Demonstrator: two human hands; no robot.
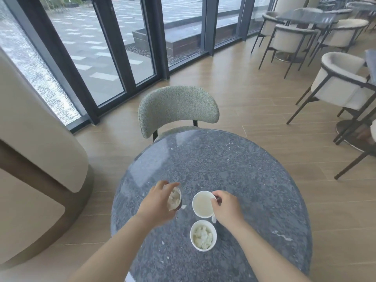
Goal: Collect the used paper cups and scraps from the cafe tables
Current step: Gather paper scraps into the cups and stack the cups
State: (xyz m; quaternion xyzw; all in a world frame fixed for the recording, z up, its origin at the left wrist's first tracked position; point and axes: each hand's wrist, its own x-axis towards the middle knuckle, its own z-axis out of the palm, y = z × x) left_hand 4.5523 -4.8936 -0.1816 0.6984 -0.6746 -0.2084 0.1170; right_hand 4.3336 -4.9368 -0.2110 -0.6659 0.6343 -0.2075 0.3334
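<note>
At the far left a curved beige bench (pixel 40 139) stands on the wooden floor (pixel 254 94), with tall dark-framed windows (pixel 105 47) behind it. A grey-green chair (pixel 177 106) is tucked against the far edge of the round, speckled grey surface (pixel 234 159). On the left part of that surface the left hand (pixel 156 202) has its fingers curled round a tilted cup (pixel 180 202). The cup's mouth leans to the right and shows crumpled paper (pixel 174 197) inside; I cannot tell whether its base touches the surface. A small white scrap (pixel 183 206) lies just beside that cup. To the right stands an empty cup (pixel 202 204), upright and white inside, and the right hand (pixel 225 206) pinches its right rim between thumb and fingertips. Nearer the person, close to the empty cup but apart from it, a third cup (pixel 203 249) stands upright and untouched, filled with white wads (pixel 203 235). Another white bit (pixel 213 219) lies by the right wrist, just beside the empty cup. A thin pale shred (pixel 281 235) lies further right, near the surface's edge. Beyond, at the right, cream chairs (pixel 341 82) with dark legs stand around other tables (pixel 305 16).
</note>
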